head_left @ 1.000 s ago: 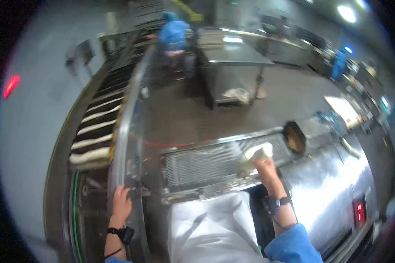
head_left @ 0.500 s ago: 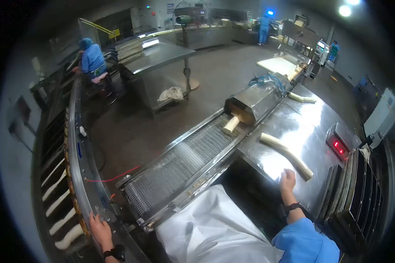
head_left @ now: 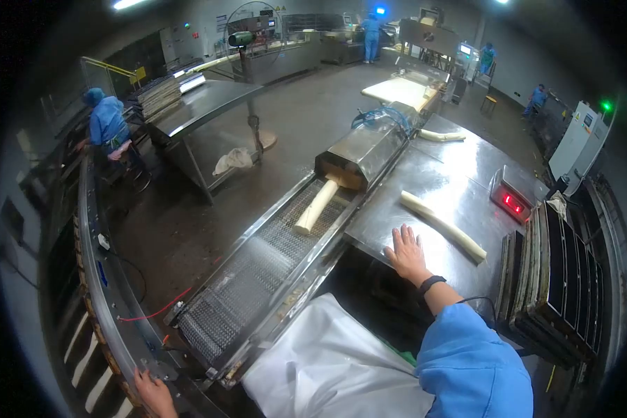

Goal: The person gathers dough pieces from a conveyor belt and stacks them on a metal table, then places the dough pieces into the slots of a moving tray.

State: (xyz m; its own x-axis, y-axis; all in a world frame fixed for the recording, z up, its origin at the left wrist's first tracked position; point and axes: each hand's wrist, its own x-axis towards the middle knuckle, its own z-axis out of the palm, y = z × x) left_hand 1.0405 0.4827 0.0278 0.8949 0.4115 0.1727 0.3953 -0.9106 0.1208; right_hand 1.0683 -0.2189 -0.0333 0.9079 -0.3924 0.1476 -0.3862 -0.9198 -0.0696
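Note:
My right hand [head_left: 405,253] lies flat and empty on the steel table [head_left: 453,188], fingers spread, a little left of a long dough roll [head_left: 442,225]. My left hand [head_left: 153,392] rests on the steel rail [head_left: 97,279] of the curved conveyor at the bottom left, only partly in view. Another dough roll [head_left: 316,206] comes out of the steel hood [head_left: 366,150] onto the mesh belt [head_left: 258,268]. A third roll [head_left: 440,136] lies farther back on the table.
A red-digit display box [head_left: 512,200] and stacked dark trays [head_left: 557,279] stand to the right. Dough pieces [head_left: 90,369] ride the curved conveyor at left. A person in blue [head_left: 108,125] sits beside a steel table [head_left: 202,104]. Others work far back.
My view swung right and up. My right hand slid left along the table, away from the long roll's end, and spread flat. The roll on the mesh belt has come farther out of the hood.

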